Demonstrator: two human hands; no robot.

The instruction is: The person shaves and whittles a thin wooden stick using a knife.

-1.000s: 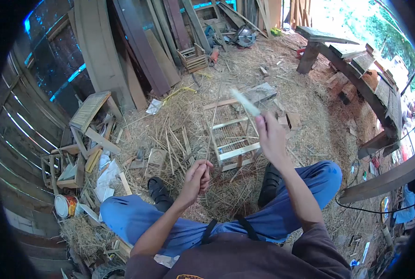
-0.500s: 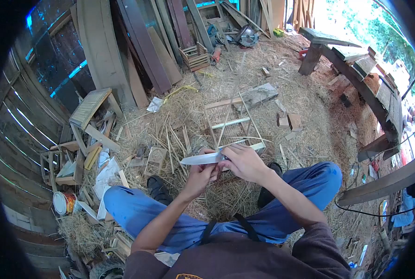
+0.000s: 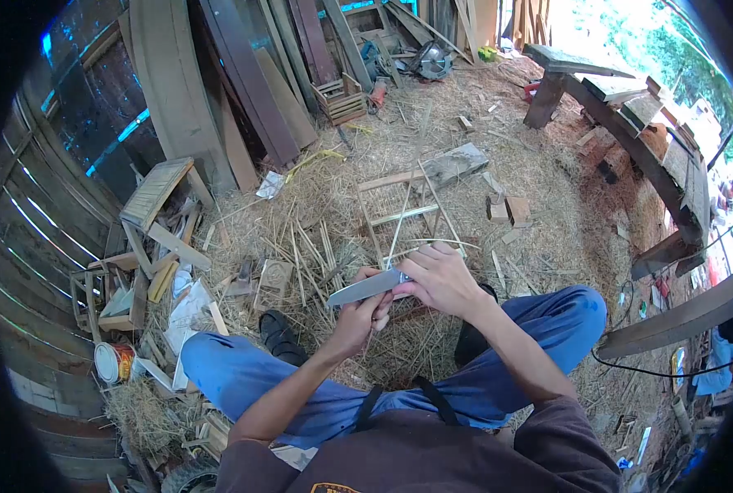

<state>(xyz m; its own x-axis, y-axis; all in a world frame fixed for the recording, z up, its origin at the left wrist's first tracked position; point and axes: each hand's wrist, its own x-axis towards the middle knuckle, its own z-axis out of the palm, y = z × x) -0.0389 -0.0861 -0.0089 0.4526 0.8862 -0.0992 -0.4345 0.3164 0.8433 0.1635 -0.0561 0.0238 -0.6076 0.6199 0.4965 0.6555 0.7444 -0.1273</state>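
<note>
My right hand (image 3: 439, 283) is wrapped around the handle of a knife (image 3: 365, 288), whose broad blade points left. Just under the blade, my left hand (image 3: 358, 319) is closed on a thin wooden strip, mostly hidden by the fingers and the knife. Both hands are close together over the gap between my knees. Beyond them, a light wooden frame (image 3: 399, 178) of slender bars lies on the ground. A thin curved strip (image 3: 450, 241) shows just past my right hand; whether it is the held one, I cannot tell.
Wood shavings and loose sticks (image 3: 299, 251) cover the ground. A small wooden stool (image 3: 159, 195) stands at left, above a paint can (image 3: 113, 361). Boards (image 3: 169, 82) lean on the back wall near a circular saw (image 3: 432, 62). A rough bench (image 3: 654, 148) runs along the right.
The knife blade has tilted, its tip now lower and slightly farther right. My right hand has shifted a little up and right; my left hand stays near the same place.
</note>
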